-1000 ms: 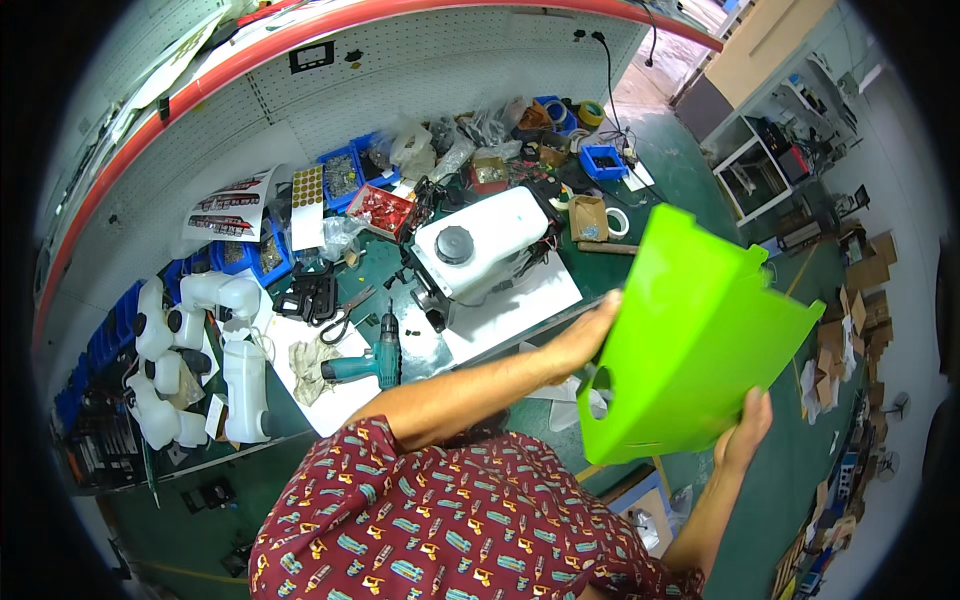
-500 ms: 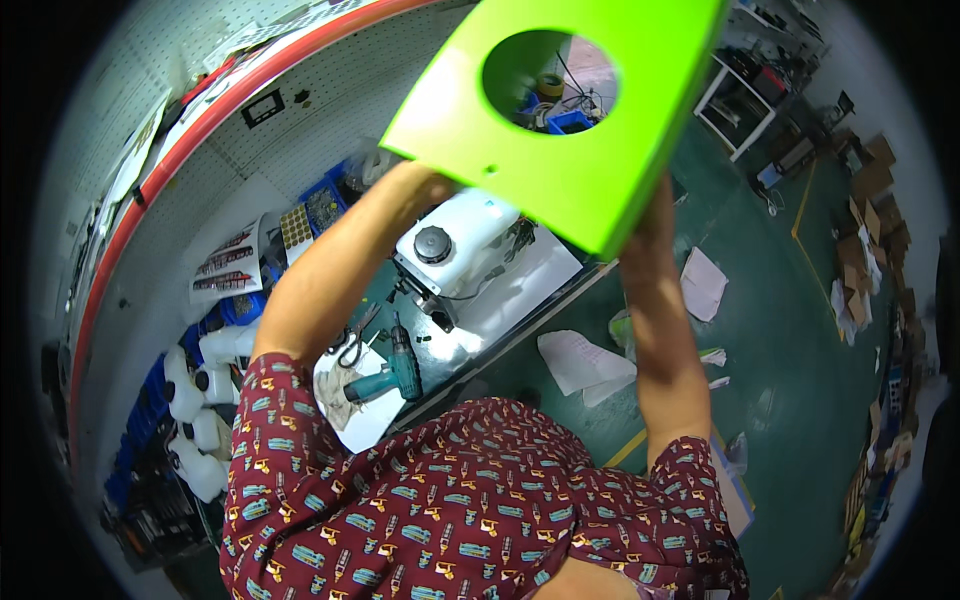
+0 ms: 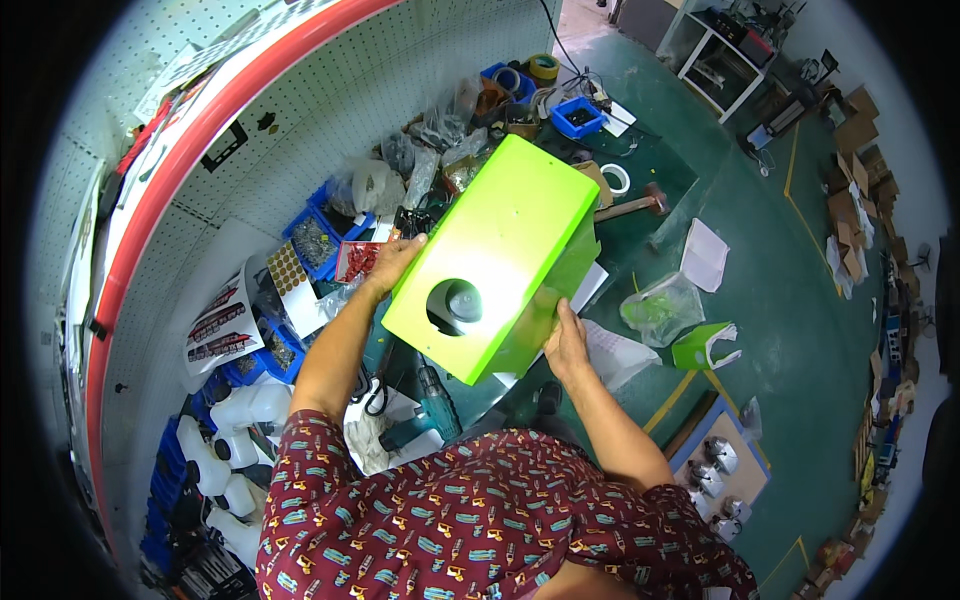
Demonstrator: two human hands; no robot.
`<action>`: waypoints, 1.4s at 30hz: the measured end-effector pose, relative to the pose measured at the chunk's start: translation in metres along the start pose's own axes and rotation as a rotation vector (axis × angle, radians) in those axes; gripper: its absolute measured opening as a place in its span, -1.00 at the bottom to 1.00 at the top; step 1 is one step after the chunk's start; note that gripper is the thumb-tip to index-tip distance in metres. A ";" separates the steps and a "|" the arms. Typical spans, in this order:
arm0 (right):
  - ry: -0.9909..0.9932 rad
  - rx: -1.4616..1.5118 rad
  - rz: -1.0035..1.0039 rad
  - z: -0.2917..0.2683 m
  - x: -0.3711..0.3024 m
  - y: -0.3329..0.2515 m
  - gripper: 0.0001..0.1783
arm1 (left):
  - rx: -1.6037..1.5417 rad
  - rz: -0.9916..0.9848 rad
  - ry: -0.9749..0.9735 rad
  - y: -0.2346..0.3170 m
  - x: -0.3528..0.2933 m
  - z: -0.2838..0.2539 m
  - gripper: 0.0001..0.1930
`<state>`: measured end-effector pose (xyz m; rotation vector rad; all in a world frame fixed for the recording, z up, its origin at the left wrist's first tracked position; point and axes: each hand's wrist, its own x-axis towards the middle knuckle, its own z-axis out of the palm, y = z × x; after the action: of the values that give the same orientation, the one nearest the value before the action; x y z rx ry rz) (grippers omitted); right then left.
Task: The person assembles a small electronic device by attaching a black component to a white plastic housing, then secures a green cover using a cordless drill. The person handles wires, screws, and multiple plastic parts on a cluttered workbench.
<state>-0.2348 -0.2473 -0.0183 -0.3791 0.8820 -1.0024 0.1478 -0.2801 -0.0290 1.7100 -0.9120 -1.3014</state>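
Observation:
A bright green box-shaped cover with a round hole near its close end is between my hands, over the bench. My left hand grips its left edge, thumb on the top face. My right hand presses against its right side wall, fingers partly hidden. Through the hole shows a round black cap; the rest of the white tank unit under it is hidden by the cover. A teal cordless drill lies just on the near side of the cover, beside dark-handled scissors.
Blue bins of small parts and plastic bags line the bench's back. A hammer and a white tape roll lie right of the cover. White plastic bottles stand at left. A smaller green piece is on the floor at right.
The green cover has come down from high up near my view onto or just above the white tank unit, hiding it. Both hands have moved down with it, still gripping it.

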 end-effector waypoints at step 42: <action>0.145 -0.564 -0.444 -0.005 0.070 -0.095 -0.62 | -0.136 0.215 0.334 0.004 -0.079 0.036 -0.55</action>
<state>-0.2752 -0.3552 0.0072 -1.0228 1.2440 -1.1848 0.0954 -0.2180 0.0009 1.6112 -0.7676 -0.8835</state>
